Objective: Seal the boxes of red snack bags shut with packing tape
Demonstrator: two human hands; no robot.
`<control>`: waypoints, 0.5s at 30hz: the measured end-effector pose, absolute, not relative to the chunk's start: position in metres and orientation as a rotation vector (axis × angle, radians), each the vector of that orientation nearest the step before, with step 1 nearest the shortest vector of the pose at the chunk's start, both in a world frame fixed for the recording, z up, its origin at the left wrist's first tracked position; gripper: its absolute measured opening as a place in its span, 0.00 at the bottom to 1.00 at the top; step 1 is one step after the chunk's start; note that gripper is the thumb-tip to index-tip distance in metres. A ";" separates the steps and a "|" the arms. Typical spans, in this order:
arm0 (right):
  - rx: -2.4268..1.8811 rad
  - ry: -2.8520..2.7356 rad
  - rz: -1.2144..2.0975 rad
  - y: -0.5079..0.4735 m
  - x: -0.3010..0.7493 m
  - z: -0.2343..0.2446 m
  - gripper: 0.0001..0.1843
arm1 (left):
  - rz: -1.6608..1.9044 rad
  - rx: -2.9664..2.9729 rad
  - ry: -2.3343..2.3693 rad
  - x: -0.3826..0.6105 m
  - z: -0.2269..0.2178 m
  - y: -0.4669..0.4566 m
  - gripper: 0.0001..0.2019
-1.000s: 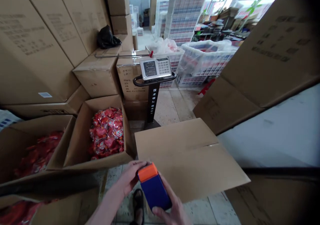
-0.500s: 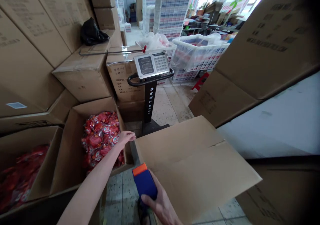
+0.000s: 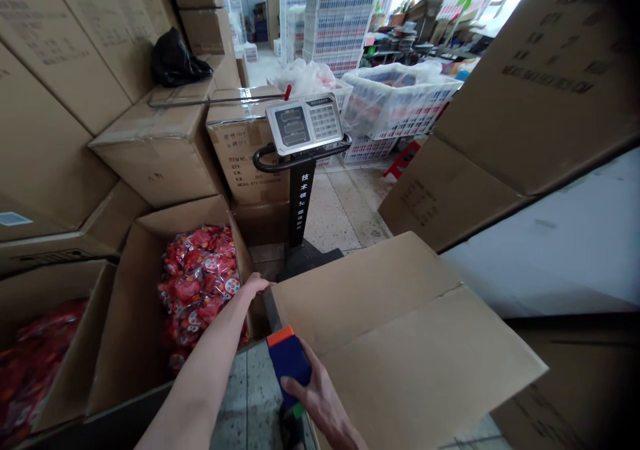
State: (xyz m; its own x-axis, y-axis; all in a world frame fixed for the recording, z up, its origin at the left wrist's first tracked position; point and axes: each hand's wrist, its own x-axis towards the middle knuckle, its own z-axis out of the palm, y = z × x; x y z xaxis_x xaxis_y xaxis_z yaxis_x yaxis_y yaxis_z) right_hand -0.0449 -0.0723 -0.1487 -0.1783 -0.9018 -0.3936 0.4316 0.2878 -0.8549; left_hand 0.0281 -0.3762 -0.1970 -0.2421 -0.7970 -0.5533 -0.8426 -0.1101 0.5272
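So the blue device with the orange cap (image 3: pixel 289 362) is low in the middle of the shot, gripped in the person's right hand (image 3: pixel 320 407), fingers wrapped around its lower end, right at the near corner of a big closed carton (image 3: pixel 400 343). The left hand (image 3: pixel 255 283) is stretched out to the rim of the open box (image 3: pixel 145 290) packed with red snack packets (image 3: pixel 197 283). It's resting on the cardboard edge, and I honestly can't tell if those fingers are curled or flat. Progress-wise, looks early to me: the open box is full and unsealed, another open one (image 3: pixel 45 343) sits to its left, nothing on the platform scale (image 3: pixel 303 127) behind. Stacked cartons (image 3: pixel 155 150) all around.
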 end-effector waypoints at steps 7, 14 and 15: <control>-0.537 1.337 -1.289 -0.080 -0.047 -0.147 0.47 | 1.236 -1.491 2.387 0.032 -0.182 -0.353 0.16; -0.571 1.370 -1.219 0.013 -0.036 -0.145 0.48 | 1.134 -1.409 2.496 0.040 -0.188 -0.340 0.17; -0.518 1.375 -1.209 0.047 -0.030 -0.150 0.49 | 1.124 -1.411 2.501 0.039 -0.188 -0.340 0.17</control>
State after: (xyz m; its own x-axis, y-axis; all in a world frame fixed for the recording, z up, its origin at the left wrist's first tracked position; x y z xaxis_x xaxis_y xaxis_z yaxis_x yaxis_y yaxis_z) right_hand -0.0300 0.0467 -0.1500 -0.2281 -0.8616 -0.4535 0.3395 0.3661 -0.8664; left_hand 0.0391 -0.3402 -0.1881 -0.5802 -0.7203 -0.3801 -0.7624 0.3163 0.5645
